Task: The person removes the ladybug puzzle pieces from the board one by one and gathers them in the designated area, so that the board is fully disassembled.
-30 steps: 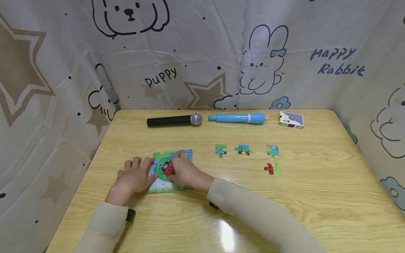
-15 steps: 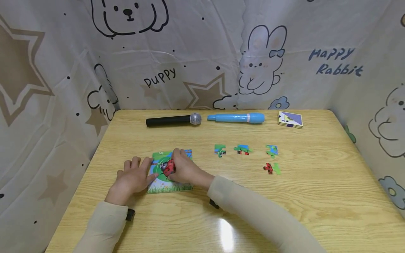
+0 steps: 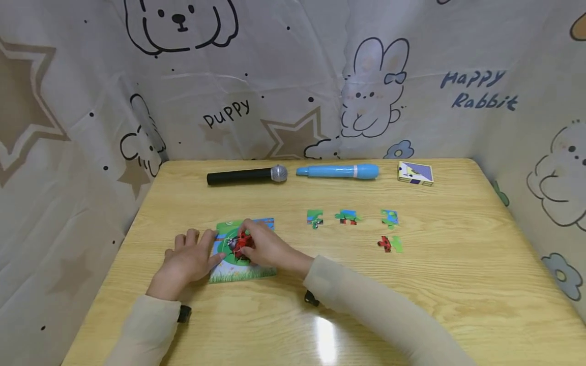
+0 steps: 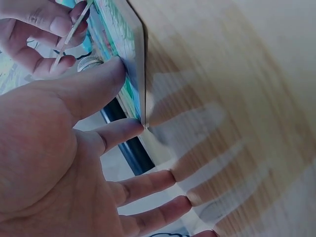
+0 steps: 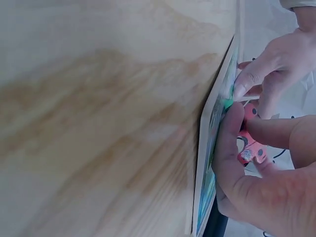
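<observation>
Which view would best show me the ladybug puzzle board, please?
The head view: it shows the puzzle board from above, though the right hand covers part. Both wrist views show it nearly edge-on, its face a narrow strip.

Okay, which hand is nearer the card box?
Right. The right hand is over the puzzle, in front of the card box and to its left; the left hand is farther off, at the puzzle's left edge.

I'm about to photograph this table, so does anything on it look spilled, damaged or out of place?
Nothing looks spilled or damaged. Four loose puzzle pieces lie on the table, apart from the ladybug puzzle, and the right hand holds another piece tilted over it, but that seems ordinary for puzzle work.
</observation>
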`<action>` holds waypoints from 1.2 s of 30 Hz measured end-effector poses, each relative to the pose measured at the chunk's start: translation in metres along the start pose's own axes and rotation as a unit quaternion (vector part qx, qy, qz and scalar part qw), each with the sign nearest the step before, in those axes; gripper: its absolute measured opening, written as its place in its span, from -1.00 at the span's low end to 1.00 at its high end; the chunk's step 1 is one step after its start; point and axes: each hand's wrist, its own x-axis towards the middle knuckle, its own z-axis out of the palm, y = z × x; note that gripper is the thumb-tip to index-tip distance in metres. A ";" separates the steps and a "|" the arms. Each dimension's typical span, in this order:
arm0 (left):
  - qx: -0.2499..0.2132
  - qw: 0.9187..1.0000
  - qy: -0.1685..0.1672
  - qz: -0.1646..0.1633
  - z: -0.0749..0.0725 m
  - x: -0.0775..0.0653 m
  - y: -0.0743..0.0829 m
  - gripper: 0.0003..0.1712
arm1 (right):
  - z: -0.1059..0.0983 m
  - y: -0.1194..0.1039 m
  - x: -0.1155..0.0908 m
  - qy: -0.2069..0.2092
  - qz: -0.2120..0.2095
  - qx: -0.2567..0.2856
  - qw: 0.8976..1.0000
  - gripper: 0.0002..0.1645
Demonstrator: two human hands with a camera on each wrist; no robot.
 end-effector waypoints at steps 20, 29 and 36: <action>-0.029 0.998 -0.001 0.047 0.000 -0.006 -0.014 -0.04 | -0.088 0.044 -0.041 0.004 -0.038 0.042 0.998 -0.75; -0.044 0.997 -0.004 0.057 -0.002 -0.008 -0.022 0.27 | -0.136 0.090 -0.082 0.016 0.031 0.085 0.996 -0.72; -0.042 0.995 0.029 0.080 0.000 -0.009 -0.025 0.23 | -0.163 0.122 -0.115 0.035 0.066 0.003 0.997 -0.74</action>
